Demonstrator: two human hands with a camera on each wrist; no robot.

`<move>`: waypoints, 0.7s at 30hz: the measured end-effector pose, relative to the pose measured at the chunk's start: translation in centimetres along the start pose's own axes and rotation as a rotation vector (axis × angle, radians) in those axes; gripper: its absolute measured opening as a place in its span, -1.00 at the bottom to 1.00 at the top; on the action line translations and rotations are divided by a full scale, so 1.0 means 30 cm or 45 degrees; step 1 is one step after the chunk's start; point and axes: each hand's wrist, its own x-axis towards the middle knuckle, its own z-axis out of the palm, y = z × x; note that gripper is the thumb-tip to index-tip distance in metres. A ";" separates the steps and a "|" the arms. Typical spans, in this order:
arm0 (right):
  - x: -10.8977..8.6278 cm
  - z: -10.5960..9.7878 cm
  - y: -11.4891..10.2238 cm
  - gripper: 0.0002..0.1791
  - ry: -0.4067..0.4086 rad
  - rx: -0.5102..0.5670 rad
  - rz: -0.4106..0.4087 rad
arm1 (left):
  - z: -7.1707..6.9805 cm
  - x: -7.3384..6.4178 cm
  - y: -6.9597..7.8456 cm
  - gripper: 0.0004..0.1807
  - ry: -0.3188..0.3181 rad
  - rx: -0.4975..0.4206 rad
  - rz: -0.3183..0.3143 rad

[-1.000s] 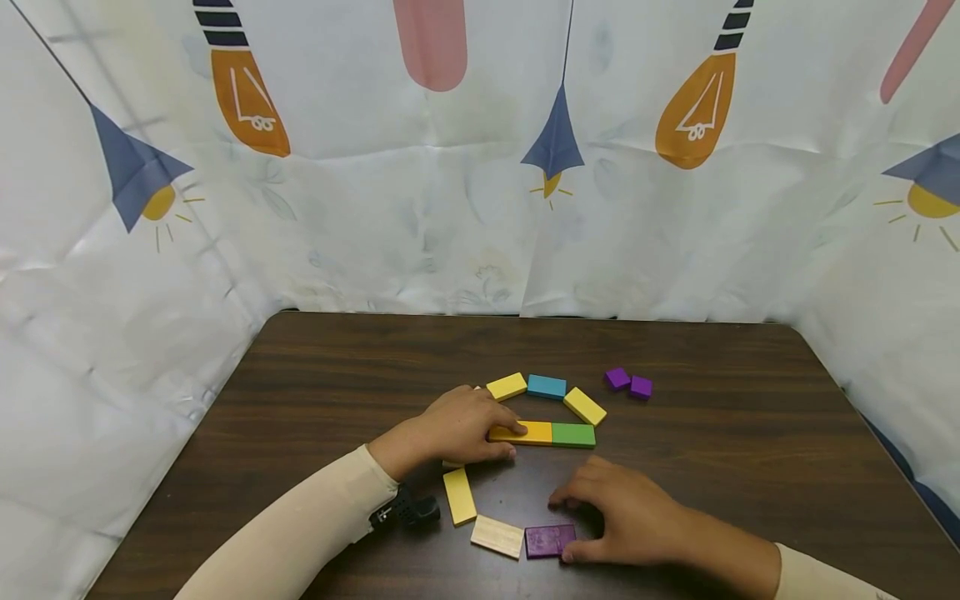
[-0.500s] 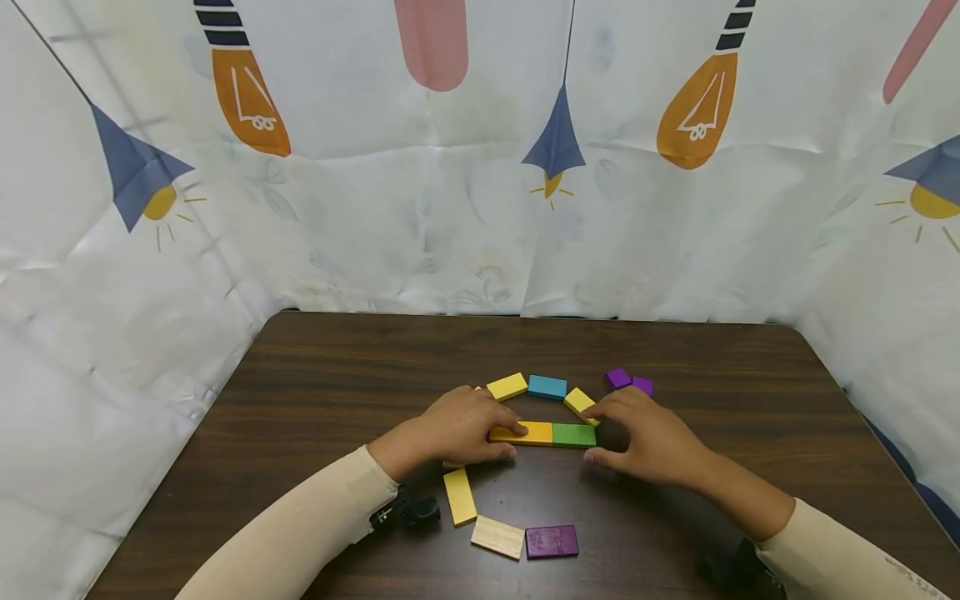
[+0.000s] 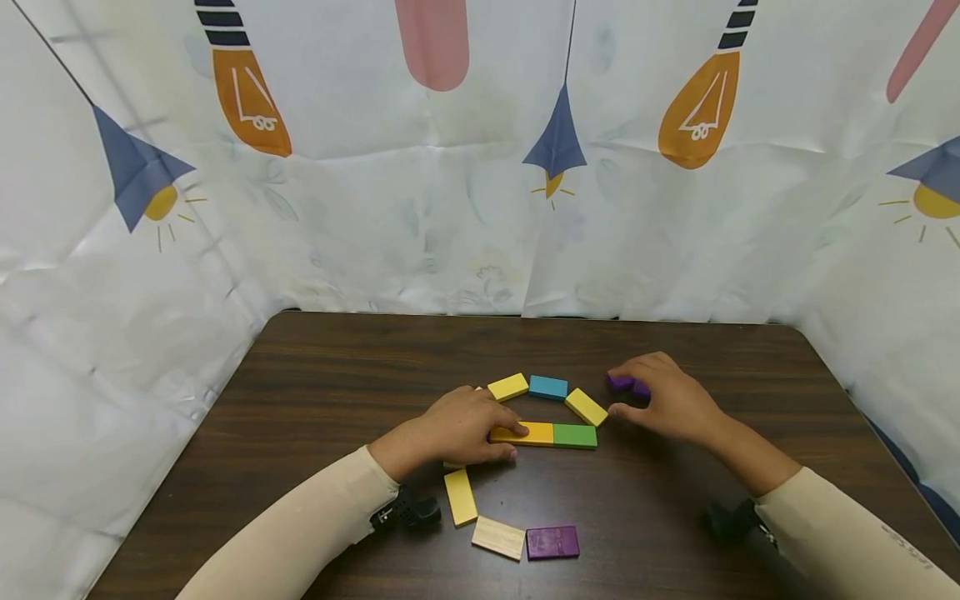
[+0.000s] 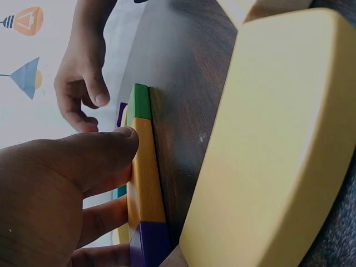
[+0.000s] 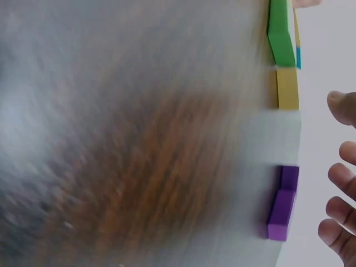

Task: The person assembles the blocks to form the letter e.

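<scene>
My left hand (image 3: pixel 467 425) rests on a straight row of blocks, its fingers touching the orange block (image 3: pixel 537 433). A green block (image 3: pixel 575 436) ends that row on the right; a dark purple block (image 4: pixel 150 245) sits at its other end in the left wrist view. My right hand (image 3: pixel 671 398) hovers with spread, relaxed fingers over two small purple blocks (image 3: pixel 641 389), apart from them in the right wrist view. Around the row curve a yellow block (image 3: pixel 508 387), a blue block (image 3: pixel 548 387) and another yellow block (image 3: pixel 587 407). My left hand hides part of the curve.
Nearer the front, a yellow block (image 3: pixel 461 498), a plain wood block (image 3: pixel 498 537) and a larger purple block (image 3: pixel 552 542) continue the curve. All lie on a dark brown table (image 3: pixel 337 358). A printed white curtain (image 3: pixel 360 217) stands behind it.
My right hand has moved from the larger purple block at the front, past the green block, to the small purple blocks at the back right. The left hand stays on the row.
</scene>
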 end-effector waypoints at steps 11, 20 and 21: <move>0.030 0.018 0.079 -0.40 -0.042 -0.008 0.066 | 0.002 0.001 0.000 -0.61 0.006 -0.003 0.004; 0.053 0.038 0.119 -0.42 -0.104 -0.035 0.112 | 0.000 0.002 0.001 -0.61 0.009 0.002 0.002; 0.055 0.040 0.120 -0.42 -0.108 -0.036 0.114 | 0.000 0.002 0.001 -0.61 0.009 0.002 0.002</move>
